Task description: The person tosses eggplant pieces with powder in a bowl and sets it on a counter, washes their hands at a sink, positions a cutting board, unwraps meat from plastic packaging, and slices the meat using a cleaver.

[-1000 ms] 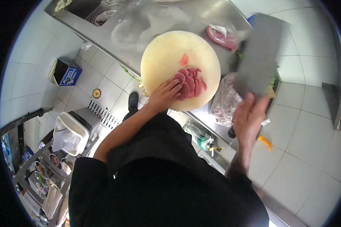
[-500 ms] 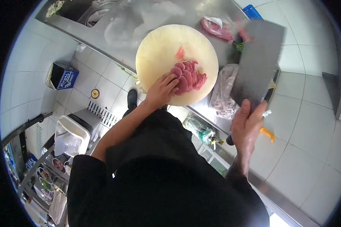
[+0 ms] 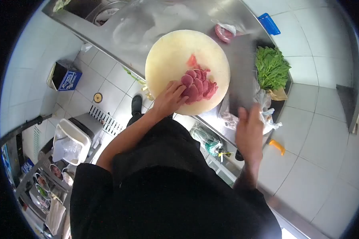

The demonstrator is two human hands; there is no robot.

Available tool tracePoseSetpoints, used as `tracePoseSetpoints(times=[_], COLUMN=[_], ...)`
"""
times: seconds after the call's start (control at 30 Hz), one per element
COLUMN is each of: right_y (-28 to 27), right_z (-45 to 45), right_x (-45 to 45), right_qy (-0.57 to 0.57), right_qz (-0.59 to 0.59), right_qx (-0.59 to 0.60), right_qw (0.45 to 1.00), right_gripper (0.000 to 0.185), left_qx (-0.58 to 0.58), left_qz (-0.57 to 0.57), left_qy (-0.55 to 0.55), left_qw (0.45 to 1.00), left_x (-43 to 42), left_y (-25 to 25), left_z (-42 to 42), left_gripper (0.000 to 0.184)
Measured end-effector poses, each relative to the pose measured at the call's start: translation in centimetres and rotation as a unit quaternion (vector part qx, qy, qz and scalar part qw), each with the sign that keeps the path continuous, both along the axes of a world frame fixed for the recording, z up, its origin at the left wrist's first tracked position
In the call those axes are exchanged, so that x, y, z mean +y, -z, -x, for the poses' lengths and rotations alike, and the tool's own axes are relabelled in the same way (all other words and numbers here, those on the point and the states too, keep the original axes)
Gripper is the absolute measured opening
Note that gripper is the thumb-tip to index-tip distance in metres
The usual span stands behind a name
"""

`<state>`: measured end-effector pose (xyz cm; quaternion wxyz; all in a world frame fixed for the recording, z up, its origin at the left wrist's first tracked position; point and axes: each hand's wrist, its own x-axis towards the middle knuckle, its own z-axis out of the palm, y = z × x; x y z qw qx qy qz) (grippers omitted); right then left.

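Observation:
On the round pale chopping board [image 3: 167, 55] lies a pile of thin red meat slices [image 3: 197, 84], with a small lighter scrap [image 3: 192, 60] just beyond it. My left hand [image 3: 169, 99] presses bent, close-set fingers onto the near left side of the slices. My right hand [image 3: 249, 133] is wrapped round the handle of a wide cleaver [image 3: 242, 75], whose end shows below the fist. The cleaver's grey blade, smeared by motion, is raised to the right of the board, apart from the meat. It partly covers the counter behind it.
Beyond the board, a wrapped piece of meat [image 3: 224, 33] lies on the steel counter [image 3: 147, 28]. Leafy greens [image 3: 272, 67] and plastic bags [image 3: 267, 115] are at the right. A sink [image 3: 101, 16] is at the far left; a white bin [image 3: 73, 139] stands on the floor.
My right hand has moved left with the cleaver, bringing the blurred blade closer to the board and uncovering the greens. My left hand stays on the meat slices.

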<state>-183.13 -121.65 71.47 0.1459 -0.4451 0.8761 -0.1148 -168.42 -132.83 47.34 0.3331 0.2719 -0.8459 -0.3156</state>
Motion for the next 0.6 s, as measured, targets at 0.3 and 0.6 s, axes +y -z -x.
tracePoseSetpoints(times=[0.3, 0.6], right_y=[13.0, 10.1], right_z=[0.8, -0.2], right_x=[0.6, 2.2], right_qy=[-0.041, -0.070], right_qz=[-0.140, 0.108], right_qx=[-0.065, 0.105], right_qw=[0.987, 0.986], right_gripper=[0.025, 0.021], left_qx=[-0.016, 0.007], left_qz=[0.004, -0.012], left_qy=[0.010, 0.022], left_qw=[1.000, 1.000], left_x=[-1.4, -0.3], left_y=[1.4, 1.0], left_z=[0.6, 0.1], left_gripper=[0.041, 0.041])
